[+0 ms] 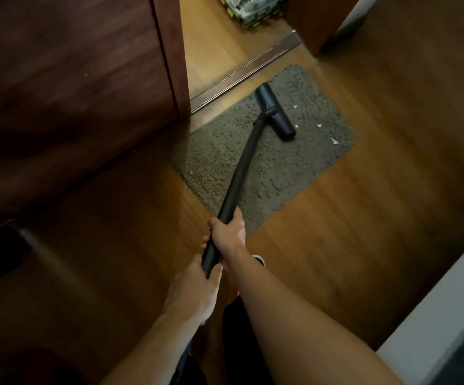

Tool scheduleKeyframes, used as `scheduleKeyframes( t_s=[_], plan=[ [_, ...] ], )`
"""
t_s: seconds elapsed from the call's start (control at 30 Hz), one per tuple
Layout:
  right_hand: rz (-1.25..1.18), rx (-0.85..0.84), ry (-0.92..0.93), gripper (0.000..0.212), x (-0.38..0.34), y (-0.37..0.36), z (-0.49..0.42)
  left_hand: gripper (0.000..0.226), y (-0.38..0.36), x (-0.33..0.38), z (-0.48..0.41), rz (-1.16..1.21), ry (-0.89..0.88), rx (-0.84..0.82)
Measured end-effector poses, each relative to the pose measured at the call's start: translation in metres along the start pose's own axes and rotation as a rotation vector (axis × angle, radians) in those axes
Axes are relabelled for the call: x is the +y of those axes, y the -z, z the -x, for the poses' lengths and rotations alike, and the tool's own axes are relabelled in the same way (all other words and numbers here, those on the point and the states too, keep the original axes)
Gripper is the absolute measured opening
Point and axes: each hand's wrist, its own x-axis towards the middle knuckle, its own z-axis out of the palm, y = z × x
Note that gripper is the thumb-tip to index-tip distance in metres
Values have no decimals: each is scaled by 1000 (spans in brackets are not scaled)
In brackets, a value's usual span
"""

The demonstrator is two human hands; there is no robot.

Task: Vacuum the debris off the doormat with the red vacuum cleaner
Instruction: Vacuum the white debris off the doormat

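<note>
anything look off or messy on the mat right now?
Yes: small white scraps lie scattered on the doormat, all to the right of the black vacuum head, not yet picked up. The left hand and right hand both grip the wand. Nothing else stands out.

One doormat (267,168) carries one floor head (275,115) on one wand (242,168), and four white scraps (333,140) lie on its right part. Two hands grip the wand: one left hand (194,290) nearer, one right hand (228,230) farther. Also counted: one door (72,93) at left, one threshold strip (244,70) far, one patterned object (250,6) at the far edge, one shoe tip (260,259) near.
</note>
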Motion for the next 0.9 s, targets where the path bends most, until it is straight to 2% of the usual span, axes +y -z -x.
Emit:
scheduleKeyframes(
  t_s=[0.27,0.57,0.73,0.9],
  plan=[
    [-18,25,-2,64,-46,18,-32,34,10,52,-23,24,11,-7],
    [-64,87,19,42,-88,42,-62,30,7,102,-55,53,-5,-2],
    [-76,84,0,38,-89,41,-54,31,7,99,-54,25,-25,-2],
    [-8,87,2,47,-58,28,-36,26,8,66,-31,63,2,-39]
  ],
)
